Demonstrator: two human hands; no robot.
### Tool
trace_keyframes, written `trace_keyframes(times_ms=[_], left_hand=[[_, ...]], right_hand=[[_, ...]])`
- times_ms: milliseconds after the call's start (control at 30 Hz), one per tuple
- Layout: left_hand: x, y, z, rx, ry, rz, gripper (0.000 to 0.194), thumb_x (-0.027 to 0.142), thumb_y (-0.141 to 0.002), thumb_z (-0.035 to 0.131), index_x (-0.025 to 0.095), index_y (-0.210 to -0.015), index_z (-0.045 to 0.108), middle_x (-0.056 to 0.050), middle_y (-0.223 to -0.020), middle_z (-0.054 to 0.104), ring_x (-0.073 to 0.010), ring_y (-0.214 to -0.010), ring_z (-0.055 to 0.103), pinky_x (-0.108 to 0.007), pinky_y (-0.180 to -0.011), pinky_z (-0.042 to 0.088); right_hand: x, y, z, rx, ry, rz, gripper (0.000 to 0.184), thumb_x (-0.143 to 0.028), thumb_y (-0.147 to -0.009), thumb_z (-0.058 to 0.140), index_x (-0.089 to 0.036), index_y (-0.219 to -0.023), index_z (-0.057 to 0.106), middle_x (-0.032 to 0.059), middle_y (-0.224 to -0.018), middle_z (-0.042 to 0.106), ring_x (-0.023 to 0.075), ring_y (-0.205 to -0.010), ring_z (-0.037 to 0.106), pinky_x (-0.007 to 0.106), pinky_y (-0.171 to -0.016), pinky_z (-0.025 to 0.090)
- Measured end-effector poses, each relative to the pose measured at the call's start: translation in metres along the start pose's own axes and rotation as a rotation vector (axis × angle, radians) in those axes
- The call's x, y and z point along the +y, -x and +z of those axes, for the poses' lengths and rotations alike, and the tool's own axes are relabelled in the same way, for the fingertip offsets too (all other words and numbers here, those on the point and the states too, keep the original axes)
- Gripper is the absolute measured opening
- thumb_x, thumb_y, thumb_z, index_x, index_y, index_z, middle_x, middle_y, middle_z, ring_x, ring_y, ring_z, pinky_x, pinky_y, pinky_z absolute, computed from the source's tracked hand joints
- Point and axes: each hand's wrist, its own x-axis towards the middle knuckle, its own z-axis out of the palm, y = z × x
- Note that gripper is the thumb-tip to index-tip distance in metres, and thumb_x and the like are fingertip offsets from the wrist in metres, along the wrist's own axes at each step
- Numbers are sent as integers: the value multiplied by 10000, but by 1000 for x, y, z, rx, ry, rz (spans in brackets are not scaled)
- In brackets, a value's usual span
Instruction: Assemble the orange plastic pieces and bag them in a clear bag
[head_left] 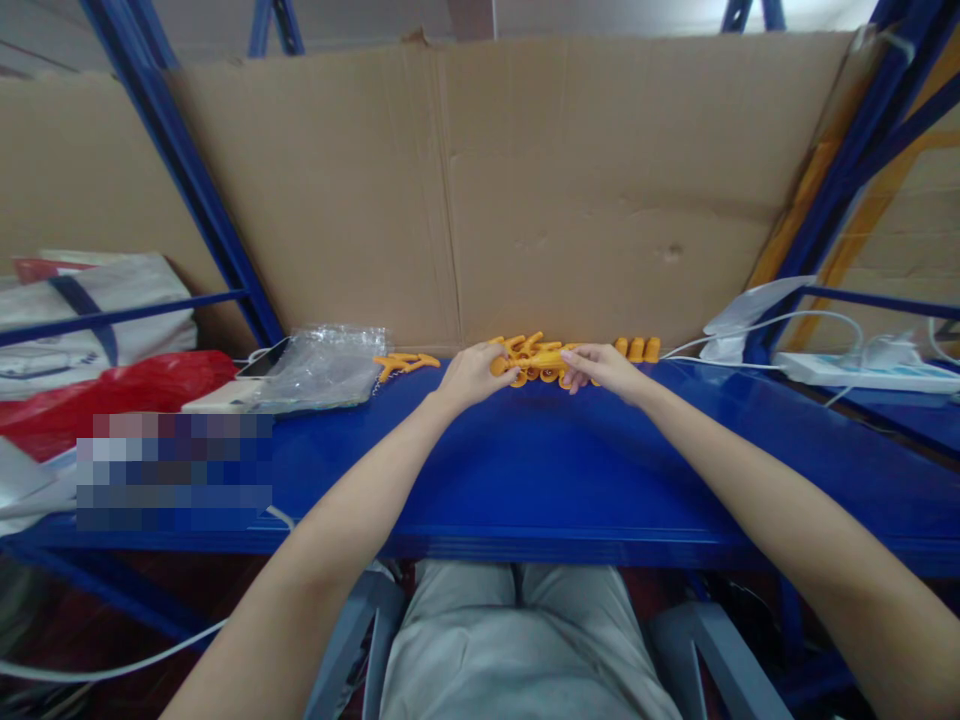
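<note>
At the back of the blue tabletop [555,460], both my hands are on a long yellow plastic piece [546,361]. My left hand [472,376] curls its thumb and fingers round the left end. My right hand [609,370] pinches the other end between thumb and fingers. Behind and below the piece lie more yellow plastic parts, some branched and some with round ends; the hands partly hide them. Several short yellow blocks [636,349] stand in a row just right of my right hand. A branched yellow part [406,364] lies apart, to the left of my left hand.
A tall cardboard sheet [630,190] closes off the back between blue metal posts. To the left lie a clear plastic bag [322,365], a red bag [142,385] and a blurred-out patch. A white power strip [862,370] with cables lies at the right.
</note>
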Motion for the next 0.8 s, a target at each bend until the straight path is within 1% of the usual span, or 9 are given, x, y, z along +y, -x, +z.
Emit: trace_keyframes(times_ms=[67, 133, 233, 333, 433, 533, 667, 733, 800], left_hand=[[-1, 0, 0, -9, -5, -12, 211, 357, -804, 631, 179, -907, 679, -71, -876, 709, -207, -807, 655, -282, -691, 466], [-1, -1, 0, -16, -8, -19, 213, 360, -806, 631, 177, -903, 679, -71, -870, 711, -210, -804, 656, -284, -690, 466], [-1, -1, 0, -17, 1, -18, 208, 362, -807, 633, 180, -897, 677, -67, -874, 712, -206, -807, 655, -281, -692, 467], [2, 0, -1, -4, 19, -1, 205, 371, -812, 631, 185, -886, 675, -64, -877, 709, -198, -813, 653, -275, -700, 469], [6, 0, -3, 19, 21, 24, 232, 394, -819, 621, 185, -905, 674, -72, -895, 706, -198, -831, 654, -277, -718, 476], [8, 0, -3, 17, 11, 26, 241, 398, -814, 624, 185, -914, 676, -79, -907, 705, -203, -842, 655, -282, -726, 479], [5, -1, -3, 13, 10, 8, 231, 392, -806, 632, 188, -903, 681, -78, -895, 709, -206, -828, 656, -284, -721, 477], [5, -1, -3, 8, 13, 0, 222, 385, -802, 637, 188, -893, 683, -75, -877, 709, -204, -815, 655, -280, -711, 474], [4, -1, -3, -5, 18, -4, 212, 370, -796, 648, 184, -890, 687, -74, -869, 708, -205, -810, 653, -278, -706, 469]], right_hand=[[4, -2, 0, 2, -22, -14, 281, -431, -804, 689, -158, -841, 630, 43, -744, 714, 96, -524, 627, 233, -572, 525], [8, -3, 0, 3, -63, -47, 364, -379, -720, 772, -174, -976, 613, 25, -792, 717, 109, -558, 643, 252, -589, 539], [9, -3, -1, 3, -100, -88, 475, -383, -626, 832, -180, -984, 596, 2, -745, 703, 119, -560, 641, 264, -588, 539], [5, 0, -1, 5, -56, -71, 409, -509, -684, 766, -160, -833, 616, 33, -704, 706, 106, -506, 614, 244, -545, 508], [1, 2, 1, 20, 3, -7, 497, -628, -798, 598, -149, -665, 598, 68, -613, 685, 105, -449, 589, 233, -486, 465], [1, 2, 2, 26, 40, 57, 538, -639, -850, 515, -150, -640, 590, 85, -597, 682, 111, -425, 582, 234, -449, 436], [6, -1, -1, -49, 12, 26, 372, -515, -802, 659, -165, -925, 638, 77, -844, 739, 105, -515, 636, 214, -465, 458], [10, -2, -2, -72, -50, -36, 458, -410, -710, 772, -193, -1075, 599, 57, -941, 732, 112, -605, 668, 219, -530, 502], [12, -2, -2, -58, -112, -85, 529, -359, -650, 817, -194, -1091, 576, 42, -935, 725, 120, -649, 674, 249, -598, 534]])
